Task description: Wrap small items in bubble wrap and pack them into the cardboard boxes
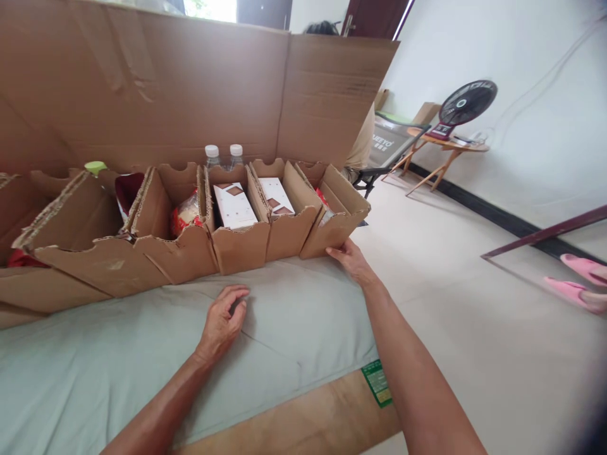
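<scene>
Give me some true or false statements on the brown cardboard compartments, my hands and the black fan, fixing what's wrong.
1. Your right hand touches the rightmost brown cardboard compartment. True.
2. Your left hand grips that compartment too. False: it holds nothing, at the pale green cloth.
3. White rectangular boxes sit in two neighbouring compartments. True.
4. The round black fan stands on the floor. False: it stands on a small wooden table.
5. White bottle caps show beyond the compartments. True.
</scene>
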Motion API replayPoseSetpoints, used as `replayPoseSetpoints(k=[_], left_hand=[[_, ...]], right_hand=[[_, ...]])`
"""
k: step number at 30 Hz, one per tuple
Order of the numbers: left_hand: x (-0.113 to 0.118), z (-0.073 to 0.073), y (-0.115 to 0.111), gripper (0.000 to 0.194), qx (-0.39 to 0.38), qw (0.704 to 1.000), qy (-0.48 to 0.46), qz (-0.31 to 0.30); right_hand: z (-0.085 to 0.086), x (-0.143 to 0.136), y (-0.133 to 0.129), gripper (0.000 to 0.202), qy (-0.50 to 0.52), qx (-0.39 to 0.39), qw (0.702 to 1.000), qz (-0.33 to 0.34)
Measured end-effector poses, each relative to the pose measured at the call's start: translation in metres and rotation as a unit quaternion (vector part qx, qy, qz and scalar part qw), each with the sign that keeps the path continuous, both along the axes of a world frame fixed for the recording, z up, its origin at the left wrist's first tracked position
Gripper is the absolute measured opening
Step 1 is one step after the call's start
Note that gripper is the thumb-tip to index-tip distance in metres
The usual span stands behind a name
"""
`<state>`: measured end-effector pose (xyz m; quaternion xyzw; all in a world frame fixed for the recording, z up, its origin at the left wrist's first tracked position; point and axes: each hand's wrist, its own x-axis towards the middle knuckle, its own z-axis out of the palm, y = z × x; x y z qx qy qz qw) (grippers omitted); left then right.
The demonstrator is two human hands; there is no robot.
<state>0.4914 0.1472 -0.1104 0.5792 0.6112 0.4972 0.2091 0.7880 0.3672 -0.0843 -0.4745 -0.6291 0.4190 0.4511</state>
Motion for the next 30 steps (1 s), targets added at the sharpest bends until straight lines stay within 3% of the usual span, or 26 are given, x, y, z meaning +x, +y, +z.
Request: replayPoseSetpoints(k=[4, 6, 8, 9, 11, 14, 16, 18, 21, 24, 27, 30], left_hand=[[0.0, -0.001, 0.001, 0.023, 0.001, 1.0, -0.013, 0.004], [0.001, -0.001, 0.002, 0.023, 0.0, 1.0, -0.02, 0.003], [0.001, -0.002, 0.002, 0.023, -0.001, 1.0, -0.025, 0.003], [0.002, -0.003, 0.002, 0.023, -0.002, 1.0, -0.028, 0.004], [0.001, -0.004, 0.002, 0.024, -0.006, 0.999, -0.032, 0.007], [0.0, -0.004, 0.002, 0.03, -0.005, 0.999, -0.041, 0.009], [-0.001, -0.003, 0.001, 0.037, -0.001, 0.999, -0.047, 0.01], [-0.001, -0.001, 0.001, 0.049, -0.004, 0.998, -0.062, 0.005], [-0.002, 0.001, 0.001, 0.067, -0.031, 0.995, -0.09, -0.018], [-0.003, -0.001, 0.004, 0.072, -0.036, 0.993, -0.105, -0.027], [-0.003, -0.008, 0.007, 0.072, -0.015, 0.992, -0.121, -0.018], [-0.004, -0.011, 0.009, 0.071, -0.009, 0.99, -0.139, -0.022]], right_hand=[[0.008, 0.004, -0.015, 0.047, -0.017, 0.034, 0.996, -0.087], [0.02, 0.0, -0.033, 0.038, -0.017, 0.066, 0.983, -0.17], [0.039, -0.015, -0.056, 0.031, -0.023, 0.114, 0.971, -0.207], [0.051, -0.026, -0.067, 0.029, -0.034, 0.142, 0.97, -0.193], [0.075, -0.055, -0.082, 0.037, -0.083, 0.189, 0.974, -0.094], [0.105, -0.099, -0.083, 0.057, -0.235, 0.209, 0.949, 0.014], [0.117, -0.118, -0.073, 0.05, -0.338, 0.2, 0.919, 0.016], [0.122, -0.128, -0.065, 0.031, -0.393, 0.192, 0.899, 0.001], [0.123, -0.125, -0.067, 0.018, -0.375, 0.203, 0.905, -0.01], [0.124, -0.11, -0.092, 0.017, -0.304, 0.213, 0.928, -0.007], [0.129, -0.09, -0.137, 0.016, -0.272, 0.221, 0.937, -0.006], [0.132, -0.063, -0.197, 0.016, -0.294, 0.242, 0.925, -0.018]])
